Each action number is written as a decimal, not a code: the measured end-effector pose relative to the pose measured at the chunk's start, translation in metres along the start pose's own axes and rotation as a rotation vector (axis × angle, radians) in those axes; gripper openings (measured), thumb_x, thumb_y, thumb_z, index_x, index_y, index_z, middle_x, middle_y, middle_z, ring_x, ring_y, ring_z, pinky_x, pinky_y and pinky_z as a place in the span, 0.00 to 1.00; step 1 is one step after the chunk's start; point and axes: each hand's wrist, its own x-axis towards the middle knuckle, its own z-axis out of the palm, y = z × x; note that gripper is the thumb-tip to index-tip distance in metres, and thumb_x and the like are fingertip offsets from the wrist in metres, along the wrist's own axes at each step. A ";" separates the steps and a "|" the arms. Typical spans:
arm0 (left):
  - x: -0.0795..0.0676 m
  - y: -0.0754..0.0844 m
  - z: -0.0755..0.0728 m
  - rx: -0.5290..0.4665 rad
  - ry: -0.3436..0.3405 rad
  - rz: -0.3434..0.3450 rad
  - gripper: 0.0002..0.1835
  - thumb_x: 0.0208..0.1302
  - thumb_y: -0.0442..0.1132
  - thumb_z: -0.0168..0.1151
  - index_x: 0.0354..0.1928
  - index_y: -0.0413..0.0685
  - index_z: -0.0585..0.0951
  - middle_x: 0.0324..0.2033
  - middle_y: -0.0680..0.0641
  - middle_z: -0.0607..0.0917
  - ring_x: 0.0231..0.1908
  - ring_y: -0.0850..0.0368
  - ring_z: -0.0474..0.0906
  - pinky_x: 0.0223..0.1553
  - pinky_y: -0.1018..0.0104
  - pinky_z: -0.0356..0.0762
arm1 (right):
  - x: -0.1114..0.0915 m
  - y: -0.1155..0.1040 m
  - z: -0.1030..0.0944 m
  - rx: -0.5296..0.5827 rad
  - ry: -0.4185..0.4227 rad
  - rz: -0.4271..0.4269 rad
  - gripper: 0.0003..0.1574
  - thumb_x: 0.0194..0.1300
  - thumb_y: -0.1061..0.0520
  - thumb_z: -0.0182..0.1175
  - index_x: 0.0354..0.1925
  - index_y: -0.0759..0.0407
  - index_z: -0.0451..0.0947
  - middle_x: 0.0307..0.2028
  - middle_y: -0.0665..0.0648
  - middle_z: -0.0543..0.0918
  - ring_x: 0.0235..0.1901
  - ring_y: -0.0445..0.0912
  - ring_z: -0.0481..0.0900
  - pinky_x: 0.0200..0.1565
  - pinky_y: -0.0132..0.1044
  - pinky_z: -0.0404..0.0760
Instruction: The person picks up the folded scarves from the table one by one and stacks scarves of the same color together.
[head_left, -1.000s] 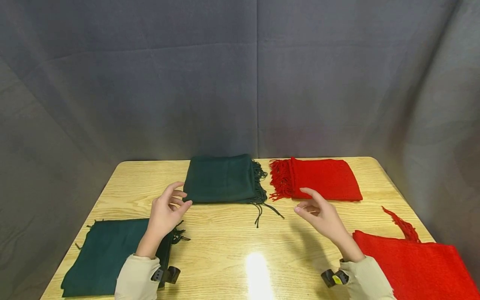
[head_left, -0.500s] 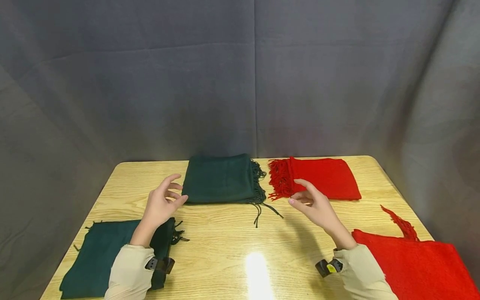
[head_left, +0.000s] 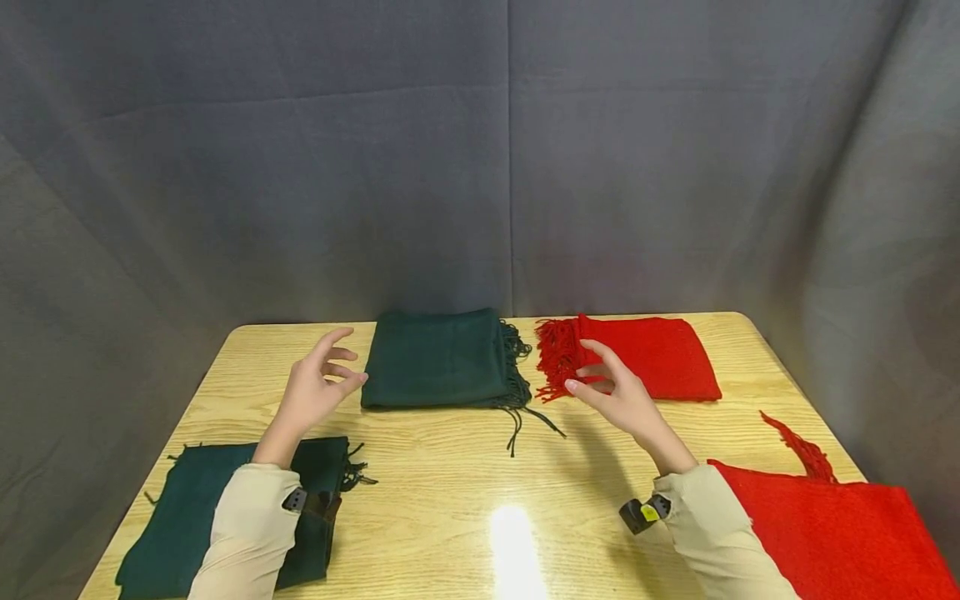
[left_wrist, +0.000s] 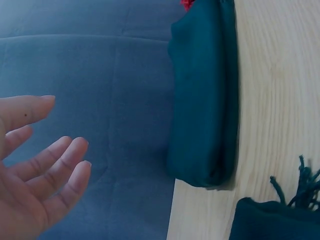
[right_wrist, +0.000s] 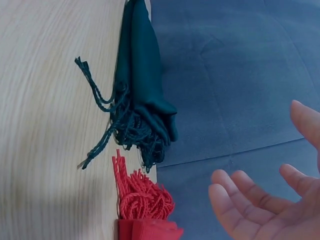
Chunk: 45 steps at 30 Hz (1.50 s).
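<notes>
My left hand hovers over the table, fingers loosely bent and holding nothing. Just right of it lies a folded dark green fringed scarf at the back of the table. In the head view, my right hand overlaps the fringe end of a folded red scarf; its fingers are relaxed with nothing between them. Both wrist views show the palms apart from the cloth. A second dark green scarf lies front left, partly behind my left forearm. Another red scarf lies front right, cut off by the frame.
A light wooden table carries all the scarves. Grey curtain hangs behind it and along both sides. Green fringe strands trail onto the wood between the two back scarves. A bright glare spot shows near the front.
Both hands have moved forward, toward the back of the table, and slightly left. Their fingers keep about the same loose shape. The scarves have stayed where they were.
</notes>
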 end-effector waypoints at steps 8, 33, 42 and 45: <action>0.013 -0.006 -0.005 0.003 -0.032 -0.012 0.35 0.53 0.26 0.63 0.64 0.44 0.62 0.43 0.35 0.78 0.37 0.41 0.79 0.35 0.52 0.78 | 0.015 -0.007 0.002 0.044 -0.052 0.049 0.43 0.60 0.50 0.61 0.67 0.52 0.52 0.52 0.68 0.71 0.46 0.57 0.75 0.35 0.39 0.78; 0.054 -0.025 -0.011 0.051 -0.168 -0.147 0.39 0.56 0.32 0.63 0.68 0.48 0.56 0.50 0.32 0.73 0.45 0.38 0.75 0.44 0.47 0.73 | 0.073 -0.003 0.025 0.146 -0.141 0.186 0.41 0.63 0.54 0.57 0.68 0.49 0.50 0.51 0.66 0.70 0.46 0.57 0.74 0.40 0.48 0.78; 0.063 -0.033 -0.010 0.021 -0.207 -0.217 0.40 0.56 0.33 0.63 0.69 0.48 0.53 0.56 0.31 0.67 0.51 0.35 0.70 0.49 0.45 0.70 | 0.083 0.001 0.032 0.139 -0.215 0.232 0.47 0.59 0.49 0.60 0.69 0.44 0.45 0.59 0.64 0.61 0.53 0.59 0.67 0.49 0.55 0.72; 0.064 -0.036 -0.008 0.013 -0.214 -0.236 0.41 0.57 0.34 0.63 0.69 0.47 0.53 0.57 0.31 0.66 0.53 0.35 0.68 0.50 0.45 0.69 | 0.087 0.003 0.035 0.143 -0.222 0.238 0.48 0.59 0.49 0.61 0.69 0.43 0.45 0.59 0.64 0.61 0.54 0.58 0.66 0.50 0.55 0.71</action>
